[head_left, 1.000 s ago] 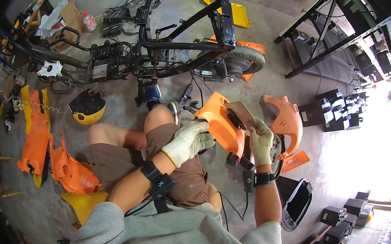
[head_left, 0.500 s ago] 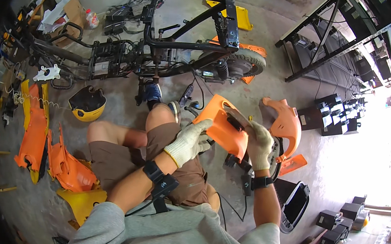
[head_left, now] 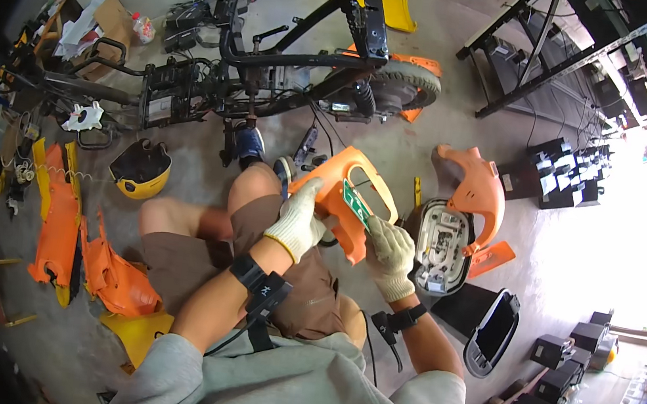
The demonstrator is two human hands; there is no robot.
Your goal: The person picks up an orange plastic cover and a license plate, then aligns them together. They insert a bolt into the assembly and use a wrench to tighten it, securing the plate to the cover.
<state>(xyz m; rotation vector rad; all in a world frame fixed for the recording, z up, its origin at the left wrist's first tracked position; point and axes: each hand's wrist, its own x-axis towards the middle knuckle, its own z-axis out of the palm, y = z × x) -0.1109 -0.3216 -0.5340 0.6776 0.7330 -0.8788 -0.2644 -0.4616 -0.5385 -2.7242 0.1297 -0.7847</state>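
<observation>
Both gloved hands clasp the orange scooter panel [head_left: 340, 192] above the knees, over the concrete floor [head_left: 426, 142] just short of the stripped scooter frame [head_left: 292, 55] — the left hand [head_left: 297, 223] grips its near edge, the right hand [head_left: 391, 254] pinches the rim beside a green sticker [head_left: 357, 203]. Working there probably goes best with the left hand bracing steady while the right acts in short, controlled moves. The panel is glossy moulded plastic, curved — with a long open slot.

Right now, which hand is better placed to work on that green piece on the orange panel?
The right hand. Its gloved fingertips already sit at the green piece on the orange panel, whereas the left hand wraps the panel's near edge in a steadying grip, so freeing it would likely let the panel drop.
</observation>
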